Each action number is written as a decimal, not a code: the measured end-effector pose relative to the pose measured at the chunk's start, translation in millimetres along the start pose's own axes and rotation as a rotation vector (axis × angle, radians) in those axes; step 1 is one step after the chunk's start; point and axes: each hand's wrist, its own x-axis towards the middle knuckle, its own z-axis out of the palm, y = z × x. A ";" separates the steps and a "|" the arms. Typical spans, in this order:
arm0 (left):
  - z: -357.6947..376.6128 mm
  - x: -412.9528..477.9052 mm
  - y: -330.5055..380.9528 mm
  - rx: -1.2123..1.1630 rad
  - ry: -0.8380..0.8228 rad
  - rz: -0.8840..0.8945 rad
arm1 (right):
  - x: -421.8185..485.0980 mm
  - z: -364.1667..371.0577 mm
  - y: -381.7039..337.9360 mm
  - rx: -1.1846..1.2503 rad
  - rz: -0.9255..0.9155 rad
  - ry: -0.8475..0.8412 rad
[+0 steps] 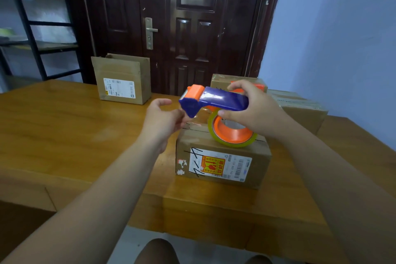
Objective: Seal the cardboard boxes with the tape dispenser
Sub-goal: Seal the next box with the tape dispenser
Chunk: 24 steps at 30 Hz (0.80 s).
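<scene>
The job looks to be at an early stage for the labelled box [222,163], which stands on the wooden counter [64,126] directly in front of the person and serves as the reference here. Its top flaps are folded shut, and a dark seam line runs across the top, with no fresh strip that I can make out along it. Just above that top, the right hand [252,113] grasps the blue handle of the tape dispenser [220,100], thumb underneath and fingers over it, with the orange-cored tape roll [233,133] hanging just over the box. The left hand [162,118] is at the dispenser's head, above the box's left edge, fingers curled towards it; whether they already pinch the clear tape end I cannot tell. I judge the step in hand to be drawing out the tape before laying it on the seam. Well behind and to the left of the labelled box stands an open box [122,79], flaps up, clearly unsealed. Behind it and to its right are more closed boxes [304,109]; whether they are taped is unclear.
</scene>
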 end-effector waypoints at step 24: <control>-6.0 14.3 -40.0 0.297 0.185 0.132 | 3.1 27.8 8.2 0.161 -0.005 0.146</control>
